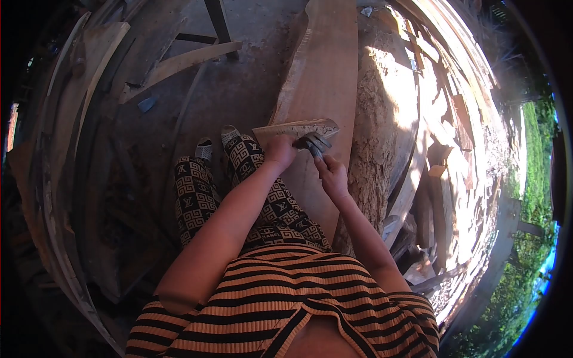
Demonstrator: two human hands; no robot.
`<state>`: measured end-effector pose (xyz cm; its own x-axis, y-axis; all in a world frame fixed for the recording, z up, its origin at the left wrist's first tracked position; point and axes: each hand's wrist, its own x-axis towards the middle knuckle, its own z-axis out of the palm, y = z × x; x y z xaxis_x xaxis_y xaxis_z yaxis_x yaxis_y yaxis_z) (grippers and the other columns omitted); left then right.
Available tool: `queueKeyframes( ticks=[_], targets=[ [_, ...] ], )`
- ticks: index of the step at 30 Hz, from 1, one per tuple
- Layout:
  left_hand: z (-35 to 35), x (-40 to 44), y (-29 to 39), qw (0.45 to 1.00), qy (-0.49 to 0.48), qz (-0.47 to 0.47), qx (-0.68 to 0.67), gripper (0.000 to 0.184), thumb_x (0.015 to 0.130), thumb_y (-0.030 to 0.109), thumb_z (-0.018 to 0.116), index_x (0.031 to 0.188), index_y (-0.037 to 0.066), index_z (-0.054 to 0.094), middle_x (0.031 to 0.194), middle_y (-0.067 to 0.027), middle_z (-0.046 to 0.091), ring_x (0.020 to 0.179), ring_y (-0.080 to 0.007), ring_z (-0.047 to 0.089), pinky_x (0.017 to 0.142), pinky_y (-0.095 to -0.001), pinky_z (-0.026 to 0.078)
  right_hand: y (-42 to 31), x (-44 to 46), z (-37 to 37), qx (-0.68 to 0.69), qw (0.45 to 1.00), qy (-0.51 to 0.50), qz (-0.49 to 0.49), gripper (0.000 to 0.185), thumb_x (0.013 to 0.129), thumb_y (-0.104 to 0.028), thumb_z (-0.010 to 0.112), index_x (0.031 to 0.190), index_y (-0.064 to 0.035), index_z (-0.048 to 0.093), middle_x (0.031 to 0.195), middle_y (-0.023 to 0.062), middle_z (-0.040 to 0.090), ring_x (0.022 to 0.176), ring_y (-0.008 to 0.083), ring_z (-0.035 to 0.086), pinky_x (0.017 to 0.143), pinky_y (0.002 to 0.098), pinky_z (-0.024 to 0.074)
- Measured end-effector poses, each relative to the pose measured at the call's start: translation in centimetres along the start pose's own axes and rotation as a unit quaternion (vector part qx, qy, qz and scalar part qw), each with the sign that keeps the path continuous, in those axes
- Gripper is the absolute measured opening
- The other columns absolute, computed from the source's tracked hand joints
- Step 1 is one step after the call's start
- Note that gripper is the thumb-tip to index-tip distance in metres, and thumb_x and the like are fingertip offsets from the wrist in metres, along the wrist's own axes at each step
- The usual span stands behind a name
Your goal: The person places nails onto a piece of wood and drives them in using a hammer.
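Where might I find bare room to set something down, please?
The plank looks bare beyond the block, between floor and log. The floor between plank and curved board looks open. It is crowded where the left hand is at the block and the right hand holds the hammer, and among the offcuts right of the log.

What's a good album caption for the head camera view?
Right hand gripping a hammer, left hand close by, at a piece of wood above a long plank.

A shaded, dull grey floor (256,71) spreads between long, brown wooden boards (98,56) along its left edge and sunlit, rough scrap lumber (440,172) along its right; bright green vegetation (533,152) shows beyond.
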<state>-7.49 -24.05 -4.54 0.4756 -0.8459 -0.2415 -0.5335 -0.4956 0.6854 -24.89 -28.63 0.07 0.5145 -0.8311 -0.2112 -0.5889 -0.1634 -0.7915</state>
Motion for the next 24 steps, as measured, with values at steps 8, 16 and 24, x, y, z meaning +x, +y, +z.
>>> queueKeyframes(
  ticks=[8,16,24],
  targets=[
    [-0.1,-0.4,-0.2,1.0,0.008,0.025,-0.017,0.016,0.075,0.02,0.064,0.087,0.011,0.071,0.088,-0.0154,0.067,0.087,-0.0325,0.065,0.079,-0.0424,0.052,-3.7,-0.3,-2.3,0.14,0.989,0.006,0.05,0.034,0.092,-0.034,0.059,0.089,-0.0004,0.064,0.058,0.0023,0.051,0.055,0.0088,0.049,0.051,0.0278,0.0393],
    [0.0,-0.5,-0.1,1.0,0.023,0.016,0.005,0.015,0.076,0.022,0.064,0.085,0.011,0.07,0.088,-0.015,0.067,0.085,-0.0324,0.065,0.078,-0.0426,0.052,-4.2,-0.5,-1.6,0.128,0.989,-0.001,0.07,0.033,0.092,-0.034,0.06,0.091,-0.0014,0.064,0.057,0.0004,0.051,0.05,0.0076,0.048,0.047,0.0272,0.0378],
    [0.7,1.2,-2.3,0.96,0.116,-0.031,-0.252,0.016,0.077,0.021,0.064,0.08,0.006,0.068,0.079,-0.0156,0.067,0.077,-0.0336,0.065,0.069,-0.0404,0.051,-2.7,-0.4,-1.6,0.167,0.983,0.006,0.069,0.033,0.092,-0.032,0.06,0.081,-0.0013,0.061,0.057,0.0003,0.05,0.046,0.0073,0.046,0.043,0.026,0.036]
  ],
)
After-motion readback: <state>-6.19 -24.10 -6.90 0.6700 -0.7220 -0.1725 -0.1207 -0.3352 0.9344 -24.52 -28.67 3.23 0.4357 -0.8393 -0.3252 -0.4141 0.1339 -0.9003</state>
